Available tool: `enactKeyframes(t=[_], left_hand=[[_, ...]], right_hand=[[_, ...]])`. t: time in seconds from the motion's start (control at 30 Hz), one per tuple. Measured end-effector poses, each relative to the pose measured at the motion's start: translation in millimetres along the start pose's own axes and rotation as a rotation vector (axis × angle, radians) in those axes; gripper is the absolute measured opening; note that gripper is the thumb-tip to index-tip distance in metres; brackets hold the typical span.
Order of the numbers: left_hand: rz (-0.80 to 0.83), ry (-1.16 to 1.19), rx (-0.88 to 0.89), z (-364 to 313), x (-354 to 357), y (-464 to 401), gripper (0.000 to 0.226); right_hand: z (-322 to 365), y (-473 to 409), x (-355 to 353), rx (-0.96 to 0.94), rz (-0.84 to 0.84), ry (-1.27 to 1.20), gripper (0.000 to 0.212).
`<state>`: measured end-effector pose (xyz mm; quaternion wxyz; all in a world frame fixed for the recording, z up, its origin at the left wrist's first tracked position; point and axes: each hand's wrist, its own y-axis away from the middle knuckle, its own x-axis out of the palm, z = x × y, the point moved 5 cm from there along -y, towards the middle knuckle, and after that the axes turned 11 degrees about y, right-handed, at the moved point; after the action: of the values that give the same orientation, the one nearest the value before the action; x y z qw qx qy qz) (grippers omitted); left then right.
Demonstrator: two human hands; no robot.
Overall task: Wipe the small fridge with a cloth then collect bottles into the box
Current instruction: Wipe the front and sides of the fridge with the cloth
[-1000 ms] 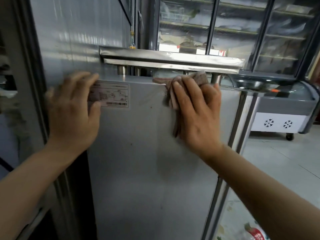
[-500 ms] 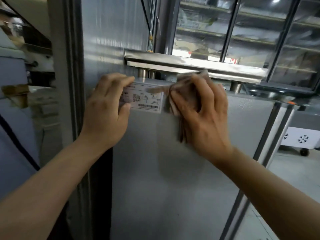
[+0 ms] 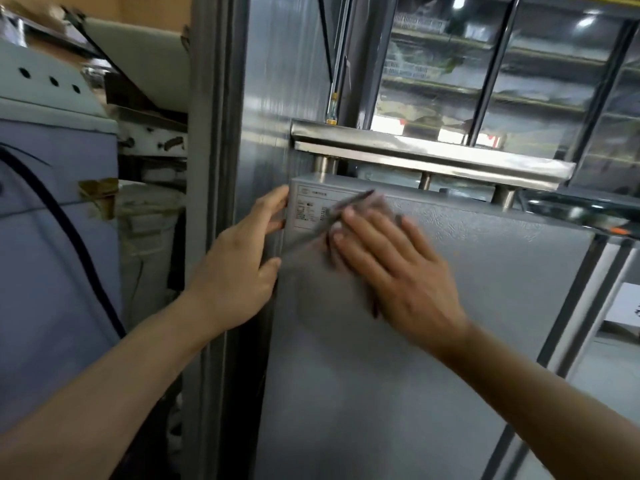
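The small grey fridge (image 3: pixel 467 323) fills the middle of the view, its flat side panel facing me with a white label (image 3: pixel 308 209) near the top left corner. My right hand (image 3: pixel 391 268) presses a brownish cloth (image 3: pixel 363 206) flat against the panel just right of the label, fingers straight; the hand is motion-blurred. My left hand (image 3: pixel 239 261) rests at the fridge's left edge, fingers at the corner beside the label. No bottles or box are in view.
A steel shelf (image 3: pixel 429 154) on short posts sits just above the fridge top. A metal door frame (image 3: pixel 214 202) stands to the left, with stacked appliances (image 3: pixel 52 168) beyond it. Glass-door display coolers (image 3: pixel 502 74) stand behind.
My view has swung left. My left hand has slid off the label to the fridge's left edge. My right hand has wiped the cloth leftward and slightly down, its fingers now flatter.
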<state>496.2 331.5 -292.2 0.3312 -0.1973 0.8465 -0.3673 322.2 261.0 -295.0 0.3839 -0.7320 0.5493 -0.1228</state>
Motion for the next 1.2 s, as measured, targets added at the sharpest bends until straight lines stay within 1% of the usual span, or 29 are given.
enactKeyframes(t=[0.03, 0.07, 0.1, 0.13, 0.17, 0.3, 0.33, 0.4, 0.43, 0.5, 0.57, 0.6, 0.67, 0.73, 0.8, 0.87, 0.9, 0.97, 1.03, 1.1, 1.2], left_hand=[[-0.002, 0.049, -0.03, 3, -1, 3, 0.086], [-0.008, 0.086, -0.056, 5, -1, 6, 0.085], [-0.015, 0.107, -0.077, 8, -2, 8, 0.083], [-0.027, 0.111, -0.09, 10, -2, 11, 0.081], [-0.045, 0.095, -0.096, 12, -3, 15, 0.08], [-0.133, 0.043, -0.166, 20, -7, 32, 0.076], [-0.155, 0.037, -0.171, 21, -8, 37, 0.075], [-0.185, 0.011, -0.152, 22, -10, 46, 0.073], [-0.197, 0.001, -0.142, 22, -12, 50, 0.072], [-0.229, -0.006, -0.142, 24, -14, 54, 0.07], [-0.274, -0.006, -0.156, 26, -15, 58, 0.068], [-0.295, -0.003, -0.16, 26, -15, 59, 0.067], [-0.321, 0.006, -0.158, 27, -13, 61, 0.066], [-0.324, 0.005, -0.157, 28, -10, 65, 0.065], [-0.319, -0.007, -0.168, 27, -8, 71, 0.064], [-0.307, -0.018, -0.179, 27, -5, 78, 0.063], [-0.302, -0.026, -0.182, 26, -4, 82, 0.063], [-0.285, -0.04, -0.187, 26, -1, 90, 0.062], [-0.266, -0.047, -0.201, 26, 5, 96, 0.06], [-0.251, -0.054, -0.235, 30, 12, 100, 0.06], [-0.209, -0.051, -0.315, 36, 31, 98, 0.063]], right_hand=[[-8, -16, -1, 0.121, -0.043, -0.037, 0.056], [-8, -27, -1, 0.201, -0.074, -0.074, 0.055], [-2, -30, 1, 0.224, -0.088, -0.095, 0.053], [11, -27, 5, 0.192, -0.08, -0.102, 0.053], [27, -19, 10, 0.121, -0.047, -0.103, 0.054], [90, 29, 25, -0.258, 0.162, -0.067, 0.049], [94, 31, 25, -0.314, 0.19, -0.045, 0.049], [85, 17, 22, -0.358, 0.174, 0.038, 0.051], [74, 3, 18, -0.334, 0.142, 0.08, 0.052], [49, -35, 9, -0.201, 0.069, 0.122, 0.051], [33, -68, 3, -0.076, 0.026, 0.1, 0.043], [33, -78, 3, -0.046, 0.015, 0.085, 0.04], [42, -83, 6, -0.032, -0.006, 0.068, 0.032], [60, -71, 13, -0.081, 0.0, 0.085, 0.027], [87, -44, 24, -0.214, 0.056, 0.103, 0.027], [116, -6, 34, -0.355, 0.165, 0.11, 0.031], [129, 15, 38, -0.412, 0.238, 0.114, 0.037], [146, 54, 41, -0.482, 0.37, 0.124, 0.05], [142, 77, 38, -0.504, 0.393, 0.145, 0.061], [118, 79, 29, -0.446, 0.312, 0.155, 0.06], [53, 55, 12, -0.178, 0.158, 0.139, 0.057]])
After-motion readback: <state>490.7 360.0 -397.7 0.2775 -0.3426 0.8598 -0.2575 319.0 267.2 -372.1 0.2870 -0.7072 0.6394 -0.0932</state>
